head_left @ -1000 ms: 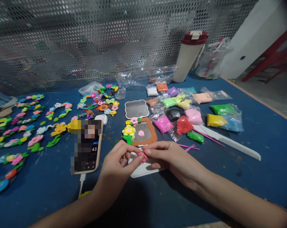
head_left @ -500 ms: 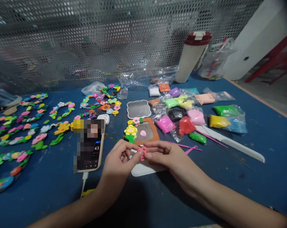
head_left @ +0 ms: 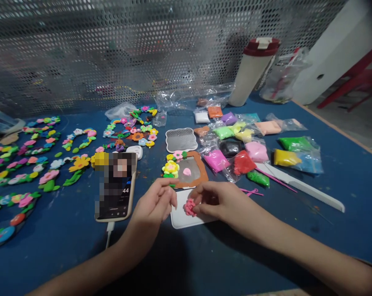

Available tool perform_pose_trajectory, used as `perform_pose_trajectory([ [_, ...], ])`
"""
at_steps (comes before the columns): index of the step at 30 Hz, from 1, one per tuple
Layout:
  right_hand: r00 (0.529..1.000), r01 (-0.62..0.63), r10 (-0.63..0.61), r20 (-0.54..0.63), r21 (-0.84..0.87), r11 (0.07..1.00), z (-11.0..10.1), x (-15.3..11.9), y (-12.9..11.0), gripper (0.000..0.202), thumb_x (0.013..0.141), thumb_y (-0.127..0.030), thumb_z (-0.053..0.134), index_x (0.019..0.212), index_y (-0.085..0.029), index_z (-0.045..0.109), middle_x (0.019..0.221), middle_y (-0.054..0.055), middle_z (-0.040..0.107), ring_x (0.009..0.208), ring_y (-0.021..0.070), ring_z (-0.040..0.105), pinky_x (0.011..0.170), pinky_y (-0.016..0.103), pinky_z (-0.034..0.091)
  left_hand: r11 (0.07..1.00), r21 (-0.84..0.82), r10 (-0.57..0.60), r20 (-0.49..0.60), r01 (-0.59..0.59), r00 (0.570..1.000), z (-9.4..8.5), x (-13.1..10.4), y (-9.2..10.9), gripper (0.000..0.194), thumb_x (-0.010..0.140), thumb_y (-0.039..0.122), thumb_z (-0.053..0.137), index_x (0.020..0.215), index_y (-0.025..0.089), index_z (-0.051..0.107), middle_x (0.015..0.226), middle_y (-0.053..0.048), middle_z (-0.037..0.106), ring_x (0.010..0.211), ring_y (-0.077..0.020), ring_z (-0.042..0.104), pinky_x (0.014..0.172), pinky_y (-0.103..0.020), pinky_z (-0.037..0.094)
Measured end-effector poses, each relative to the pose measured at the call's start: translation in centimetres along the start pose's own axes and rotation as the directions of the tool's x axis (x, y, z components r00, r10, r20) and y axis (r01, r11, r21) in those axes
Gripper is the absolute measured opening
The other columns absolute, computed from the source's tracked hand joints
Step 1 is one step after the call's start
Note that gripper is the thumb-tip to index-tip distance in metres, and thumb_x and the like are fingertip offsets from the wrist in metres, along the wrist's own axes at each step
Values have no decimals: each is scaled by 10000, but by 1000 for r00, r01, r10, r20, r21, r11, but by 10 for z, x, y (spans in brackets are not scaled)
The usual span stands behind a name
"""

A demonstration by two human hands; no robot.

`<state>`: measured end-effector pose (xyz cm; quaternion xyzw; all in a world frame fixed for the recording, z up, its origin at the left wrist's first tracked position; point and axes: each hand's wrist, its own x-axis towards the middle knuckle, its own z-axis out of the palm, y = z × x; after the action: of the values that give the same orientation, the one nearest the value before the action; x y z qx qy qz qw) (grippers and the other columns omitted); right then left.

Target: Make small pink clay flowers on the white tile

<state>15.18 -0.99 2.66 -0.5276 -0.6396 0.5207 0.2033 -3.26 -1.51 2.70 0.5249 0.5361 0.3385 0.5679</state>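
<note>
A coral-pink clay flower with small ruffled petals is pinched between the thumb and fingers of my right hand, over a white rectangular board. To its left, my left hand is apart from the flower, index finger stretched out and the others loosely bent, with nothing visible in it. Just beyond both hands lies a mirror with a brown clay border. Yellow and pink clay flowers and green leaves cover its left side, and a pale pink clay piece rests on its glass.
Bags of coloured clay, a white comb-edged knife and pink modelling tools lie to the right. A plugged-in phone and several flower-decorated clay frames occupy the left. Behind stand a wavy-edged mirror and a tumbler.
My left hand has let go of the coral-pink flower and drawn slightly left. My right hand keeps hold of the flower, now slightly lower and to the right.
</note>
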Motion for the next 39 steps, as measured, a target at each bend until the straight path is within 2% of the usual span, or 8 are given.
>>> perform_pose_trajectory([
  [4,991,52,-75,-109,-193,980,-10,0,-5,94,773,-104,594,818,-166,650,771,25,678,668,148,587,601,257,422,994,109,-27,23,24,999,-2,2,-2,151,800,305,554,719,184,515,492,67,493,436,-77,360,435,-195,244],
  [7,973,90,-153,-171,-329,940,-25,-6,0,114,836,-135,549,834,-188,650,760,11,675,660,147,606,588,247,430,962,267,70,-7,-65,998,-5,3,0,153,752,282,614,651,174,576,562,43,519,516,-91,429,482,-196,297],
  [13,912,81,-335,-235,-699,711,-50,-17,35,74,794,-119,613,851,-165,605,883,65,596,762,197,601,638,289,461,927,361,63,123,-104,990,0,8,15,143,844,275,541,931,197,623,541,70,512,463,-93,501,455,-182,361],
  [15,917,79,-347,-198,-762,642,-50,-17,44,65,804,-122,604,849,-163,583,871,66,576,748,197,593,626,289,463,846,488,104,249,-217,963,6,13,20,153,882,253,499,958,194,618,562,62,549,485,-98,539,479,-182,393],
  [18,914,97,-379,-143,-831,548,-47,-15,53,39,854,-131,533,853,-165,550,840,61,559,711,193,575,605,293,448,599,646,202,450,-473,870,17,24,25,134,885,221,514,862,195,643,789,10,642,723,-133,610,654,-218,445],
  [22,904,119,-413,-114,-859,498,-45,-14,56,129,889,-94,434,842,-167,529,809,62,553,677,188,544,582,291,417,480,683,194,529,-550,826,31,36,24,123,852,218,571,821,214,689,909,-18,599,815,-175,585,675,-248,428],
  [33,853,227,-520,-54,-858,461,-48,-19,49,168,885,-107,436,790,-158,564,749,62,579,691,203,518,630,318,401,402,748,160,511,-529,844,31,35,24,181,859,232,548,960,246,697,910,-28,550,723,-168,571,633,-257,424],
  [39,787,393,-616,-33,-743,542,-47,-28,51,215,911,-103,426,908,-182,625,790,49,629,705,169,541,615,274,410,516,748,209,362,-417,908,12,27,22,251,907,229,451,1080,216,633,974,-47,583,890,-200,598,769,-294,442],
])
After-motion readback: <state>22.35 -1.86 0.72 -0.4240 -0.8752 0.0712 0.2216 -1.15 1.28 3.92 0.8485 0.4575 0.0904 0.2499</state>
